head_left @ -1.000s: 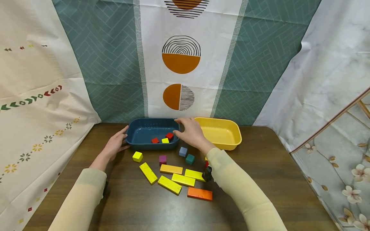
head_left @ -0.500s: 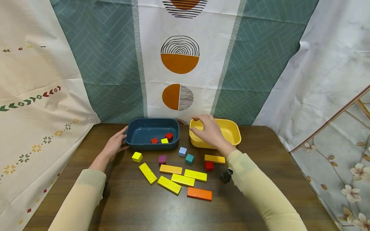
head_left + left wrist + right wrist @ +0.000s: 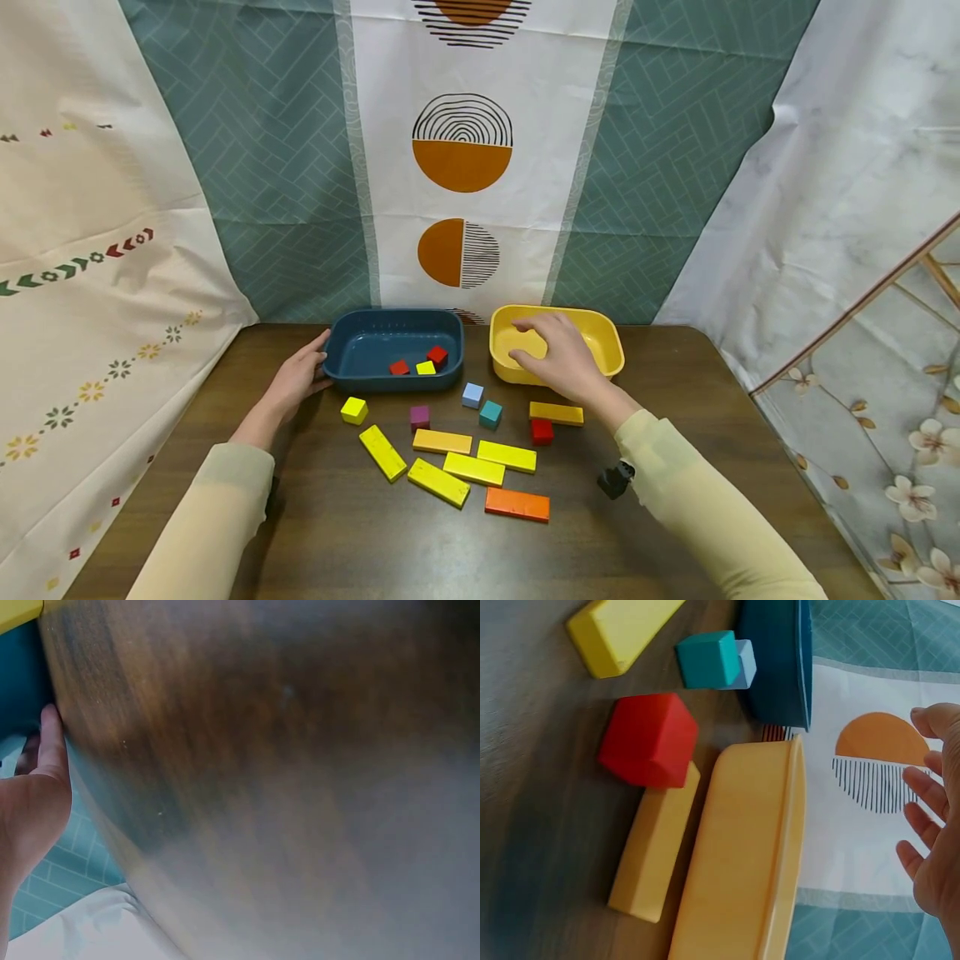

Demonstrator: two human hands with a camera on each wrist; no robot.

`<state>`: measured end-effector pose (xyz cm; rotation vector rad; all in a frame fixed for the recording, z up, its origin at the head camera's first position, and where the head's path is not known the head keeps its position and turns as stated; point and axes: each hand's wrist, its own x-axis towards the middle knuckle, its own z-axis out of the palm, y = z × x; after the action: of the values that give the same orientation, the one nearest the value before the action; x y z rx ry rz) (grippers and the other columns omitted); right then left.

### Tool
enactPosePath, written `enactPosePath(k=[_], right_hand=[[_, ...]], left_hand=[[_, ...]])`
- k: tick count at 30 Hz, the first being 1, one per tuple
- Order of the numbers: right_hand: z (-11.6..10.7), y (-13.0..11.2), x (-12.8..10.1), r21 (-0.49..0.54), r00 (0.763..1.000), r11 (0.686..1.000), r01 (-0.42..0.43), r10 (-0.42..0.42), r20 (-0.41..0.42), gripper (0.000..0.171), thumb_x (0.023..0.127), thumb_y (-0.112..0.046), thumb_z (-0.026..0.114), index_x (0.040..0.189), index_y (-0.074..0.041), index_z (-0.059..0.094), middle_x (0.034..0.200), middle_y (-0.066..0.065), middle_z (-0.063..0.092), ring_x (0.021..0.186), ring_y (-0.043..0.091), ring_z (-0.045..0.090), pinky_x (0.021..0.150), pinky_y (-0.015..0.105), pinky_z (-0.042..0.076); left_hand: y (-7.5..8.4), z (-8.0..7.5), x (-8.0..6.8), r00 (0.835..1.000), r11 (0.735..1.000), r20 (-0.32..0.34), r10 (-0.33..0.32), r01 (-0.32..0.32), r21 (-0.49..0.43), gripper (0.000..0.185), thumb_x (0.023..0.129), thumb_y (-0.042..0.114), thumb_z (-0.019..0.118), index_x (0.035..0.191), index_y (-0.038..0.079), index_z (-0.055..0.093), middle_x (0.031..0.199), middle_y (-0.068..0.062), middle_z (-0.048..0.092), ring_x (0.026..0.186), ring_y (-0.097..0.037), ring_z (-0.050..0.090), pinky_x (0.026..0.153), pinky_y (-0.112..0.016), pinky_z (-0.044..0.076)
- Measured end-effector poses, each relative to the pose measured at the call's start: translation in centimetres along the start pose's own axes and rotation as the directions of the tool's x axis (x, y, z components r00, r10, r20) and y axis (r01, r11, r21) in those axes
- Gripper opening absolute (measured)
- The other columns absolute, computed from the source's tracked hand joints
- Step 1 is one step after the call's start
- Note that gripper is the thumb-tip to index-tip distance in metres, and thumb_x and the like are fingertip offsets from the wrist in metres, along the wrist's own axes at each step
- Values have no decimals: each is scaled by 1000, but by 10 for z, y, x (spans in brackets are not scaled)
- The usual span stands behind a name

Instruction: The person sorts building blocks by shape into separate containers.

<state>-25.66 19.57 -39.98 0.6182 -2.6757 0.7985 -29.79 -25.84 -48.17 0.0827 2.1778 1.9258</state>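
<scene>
Over the near rim of the yellow tray (image 3: 611, 342) we find our right hand (image 3: 558, 354), fingers loosely spread and curved, holding nothing that we can see; this tray lies directly beneath it, long axis running left to right along the bench (image 3: 675, 500). Our left hand (image 3: 300, 377) rests with relaxed fingers against the left end of the blue tray (image 3: 375, 342), likewise lying crosswise, well apart from the yellow one's far end. Loose blocks, including a red cube (image 3: 542, 431), lie just nearer us.
</scene>
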Motion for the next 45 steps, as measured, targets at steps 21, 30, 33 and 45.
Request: enactPosePath(k=[21, 30, 33, 45], right_hand=[[-9, 23, -66, -82, 998, 997, 8, -3, 59, 47, 88, -35, 81, 128, -12, 69, 124, -2, 67, 119, 25, 51, 98, 49, 46], [-2, 29, -87, -154, 990, 988, 8, 13, 139, 46, 87, -38, 81, 125, -15, 71, 121, -2, 68, 115, 21, 51, 102, 47, 43], [2, 31, -92, -170, 987, 985, 13, 15, 162, 47, 86, -39, 81, 125, -15, 72, 120, -3, 67, 115, 21, 51, 102, 47, 43], [17, 38, -103, -265, 971, 963, 40, 24, 237, 48, 81, -44, 85, 119, -17, 74, 117, -2, 68, 112, 22, 51, 100, 46, 43]], left_hand=[[-11, -6, 4, 1000, 999, -9, 10, -10, 31, 56, 112, 23, 27, 166, 25, 11, 169, -17, 9, 143, -43, 36, 110, -57, 38], [-6, -4, 3, 1000, 1000, 6, -6, 6, 0, 57, 111, 18, 25, 166, 22, 8, 169, -18, 3, 145, -47, 30, 112, -61, 31], [-7, -4, 3, 1000, 1000, 8, -1, 1, 12, 57, 112, 19, 25, 166, 23, 9, 169, -17, 4, 145, -45, 31, 112, -60, 33], [-6, -4, 4, 1000, 999, 8, 1, -1, 48, 57, 113, 24, 27, 166, 25, 8, 170, -14, 6, 147, -40, 31, 112, -57, 36]])
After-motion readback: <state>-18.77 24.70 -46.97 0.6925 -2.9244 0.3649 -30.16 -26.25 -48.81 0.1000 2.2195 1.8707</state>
